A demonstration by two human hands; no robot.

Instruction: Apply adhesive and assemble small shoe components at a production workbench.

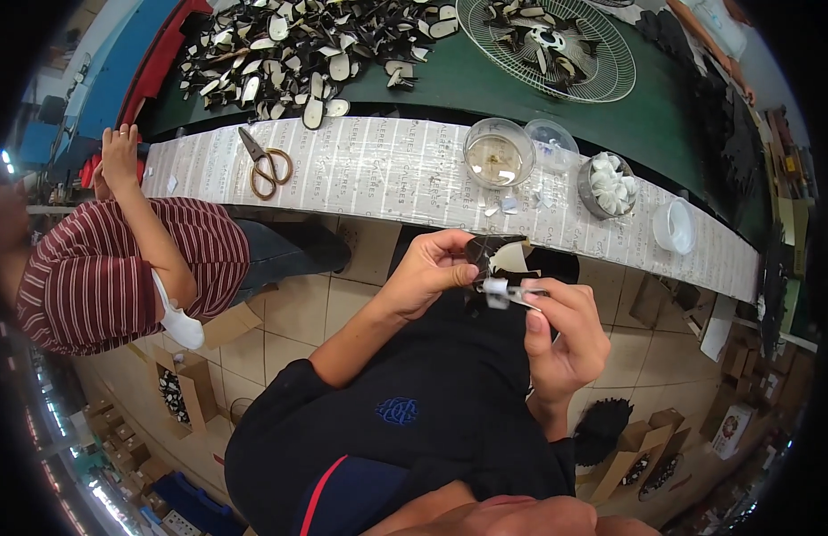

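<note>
My left hand (432, 272) pinches a glossy black shoe piece with a pale inner face (510, 257), held just off the table's near edge. Thumb and fingers of my right hand (570, 335) close on small metal tweezers (526, 294). At their tips is a small white pad (497, 295), against or very close to the shoe piece's lower part; contact is hard to tell. Beyond my hands, a clear round tub with some liquid (499, 154) stands on the paper-covered strip (378, 170). A metal tin of white wads (610, 186) is to its right.
Scissors (265, 166) lie on the strip's left. A clear empty cup (674, 225) stands at right. Many similar shoe pieces (278, 29) heap on the green table (432, 85); a wire fan guard (630, 67) holds more. A co-worker in a striped shirt (137, 268) is at my left.
</note>
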